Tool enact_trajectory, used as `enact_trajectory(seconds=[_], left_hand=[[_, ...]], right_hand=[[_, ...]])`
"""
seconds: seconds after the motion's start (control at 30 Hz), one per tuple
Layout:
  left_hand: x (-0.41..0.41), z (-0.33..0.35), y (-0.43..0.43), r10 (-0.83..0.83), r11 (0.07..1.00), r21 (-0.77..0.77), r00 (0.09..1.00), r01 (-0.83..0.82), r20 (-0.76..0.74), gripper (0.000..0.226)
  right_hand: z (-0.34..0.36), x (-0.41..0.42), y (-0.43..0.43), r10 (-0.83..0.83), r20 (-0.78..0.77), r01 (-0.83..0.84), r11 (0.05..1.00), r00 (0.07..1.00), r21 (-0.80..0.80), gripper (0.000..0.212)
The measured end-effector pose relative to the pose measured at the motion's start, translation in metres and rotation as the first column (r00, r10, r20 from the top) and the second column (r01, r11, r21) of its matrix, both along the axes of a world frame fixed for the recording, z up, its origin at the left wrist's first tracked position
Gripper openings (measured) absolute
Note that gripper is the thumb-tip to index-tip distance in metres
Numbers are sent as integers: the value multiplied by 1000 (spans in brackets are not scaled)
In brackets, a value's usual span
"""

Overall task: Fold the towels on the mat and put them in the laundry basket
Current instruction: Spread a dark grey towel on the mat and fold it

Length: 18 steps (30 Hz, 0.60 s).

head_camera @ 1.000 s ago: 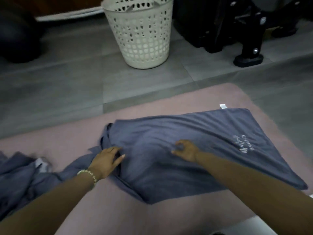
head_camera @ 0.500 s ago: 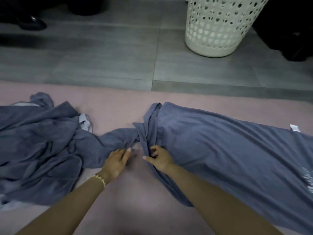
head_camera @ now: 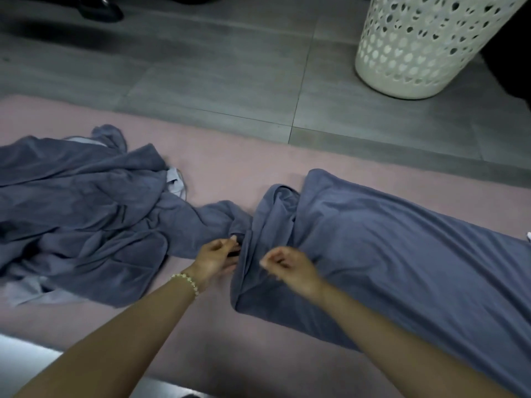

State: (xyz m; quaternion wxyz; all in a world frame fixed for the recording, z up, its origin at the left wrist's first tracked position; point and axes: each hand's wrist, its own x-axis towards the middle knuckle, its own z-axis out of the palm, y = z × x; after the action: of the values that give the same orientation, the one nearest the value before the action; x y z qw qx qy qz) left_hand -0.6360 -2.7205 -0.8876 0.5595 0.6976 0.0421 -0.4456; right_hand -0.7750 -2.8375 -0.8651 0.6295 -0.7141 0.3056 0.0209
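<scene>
A blue-grey towel lies spread across the right half of the pink mat, its left end bunched into folds. My right hand rests on that bunched end with fingers curled, pinching the fabric. My left hand, with a bead bracelet at the wrist, pinches a fold where this towel meets the crumpled pile of blue-grey towels on the left. The white perforated laundry basket stands on the floor at the top right, beyond the mat.
Grey floor tiles run beyond the mat's far edge. A dark shoe shows at the top left. Something dark stands right of the basket. A pale strip lies at the near left edge.
The view has swung left, bringing the crumpled pile into sight. Both hands moved from the towel's flat middle to its bunched left end and now pinch the fabric there.
</scene>
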Motion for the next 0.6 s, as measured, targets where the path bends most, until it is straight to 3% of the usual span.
enact_trajectory(seconds=[0.07, 0.13, 0.23, 0.3, 0.37, 0.47, 0.53, 0.6], left_hand=[[1, -8, -2, -48, 999, 27, 996, 47, 71, 22], [1, -13, -9, -120, 989, 112, 971, 99, 206, 28], [1, -17, -16, -288, 945, 276, 846, 175, 449, 30], [2, -15, -19, -343, 928, 327, 758, 179, 556, 42], [1, -8, -22, -254, 964, 225, 746, 143, 615, 47], [3, 15, -26, -62, 996, -13, 770, 91, 635, 35], [10, 28, -27, -8, 997, -63, 813, 54, 583, 22], [17, 32, -26, 83, 995, -94, 861, -41, 503, 26]], right_hand=[[-4, 15, -24, -157, 54, 162, 982, 986, -96, 15], [-10, 30, -42, -189, 73, 198, 966, 979, -164, 16], [-19, 51, -71, -173, 85, 191, 924, 981, -331, 37], [-20, 64, -90, -147, 76, 165, 917, 986, -362, 47], [-18, 76, -104, -158, 10, 152, 932, 987, -329, 50], [-14, 95, -107, -125, -87, 108, 978, 988, -180, 55], [-13, 106, -101, -4, -178, -19, 992, 984, -124, 57], [-11, 117, -88, 128, -240, -160, 980, 962, -119, 51]])
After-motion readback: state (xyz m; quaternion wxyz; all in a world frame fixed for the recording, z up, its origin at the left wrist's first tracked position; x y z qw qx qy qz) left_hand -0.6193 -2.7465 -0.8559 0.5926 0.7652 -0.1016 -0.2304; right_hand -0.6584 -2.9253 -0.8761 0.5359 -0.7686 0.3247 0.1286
